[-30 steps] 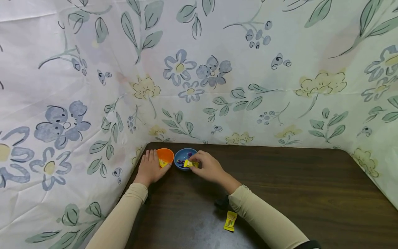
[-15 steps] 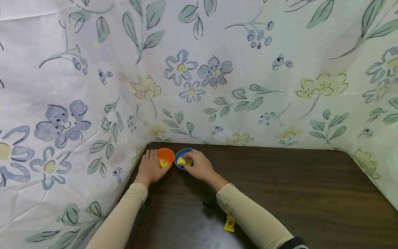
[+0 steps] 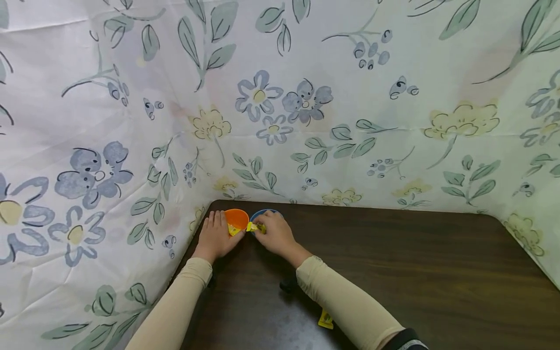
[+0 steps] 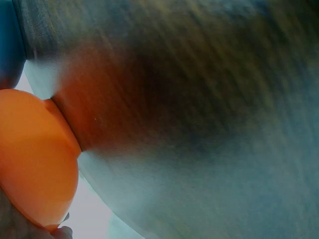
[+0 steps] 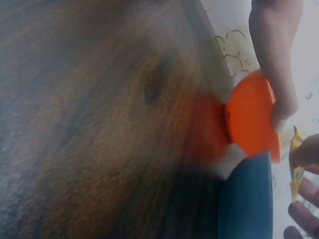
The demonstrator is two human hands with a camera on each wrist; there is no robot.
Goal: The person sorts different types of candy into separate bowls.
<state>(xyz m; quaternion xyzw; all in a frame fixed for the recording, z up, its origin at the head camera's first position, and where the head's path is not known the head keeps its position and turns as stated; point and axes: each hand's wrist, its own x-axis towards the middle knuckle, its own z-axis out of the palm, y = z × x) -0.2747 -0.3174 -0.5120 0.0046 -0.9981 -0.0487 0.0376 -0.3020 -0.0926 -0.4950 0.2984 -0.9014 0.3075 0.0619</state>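
Observation:
My left hand (image 3: 216,238) rests against the near left side of an orange bowl (image 3: 238,216), fingers straight and thumb along the front rim. Yellow wrapped candy (image 3: 233,229) lies inside that bowl. With thumb and fingertips, my right hand (image 3: 277,238) pinches another yellow wrapped candy (image 3: 253,227), held where the two bowls meet. This pinched candy (image 5: 296,174) also shows above rim level in the right wrist view. The blue bowl (image 5: 246,199) stands right beside the orange one; in the head view my right hand covers most of it, hiding its contents.
Another yellow wrapped candy (image 3: 325,320) lies on the dark wooden table (image 3: 393,262), partly behind the right sleeve (image 3: 345,296). Floral cloth (image 3: 341,160) rises along the table's back and left edges, close behind the bowls.
My right hand has moved left with the pinched candy, from over the blue bowl toward the orange bowl's edge. The purple pieces seen in the blue bowl are now hidden. My left hand stays put.

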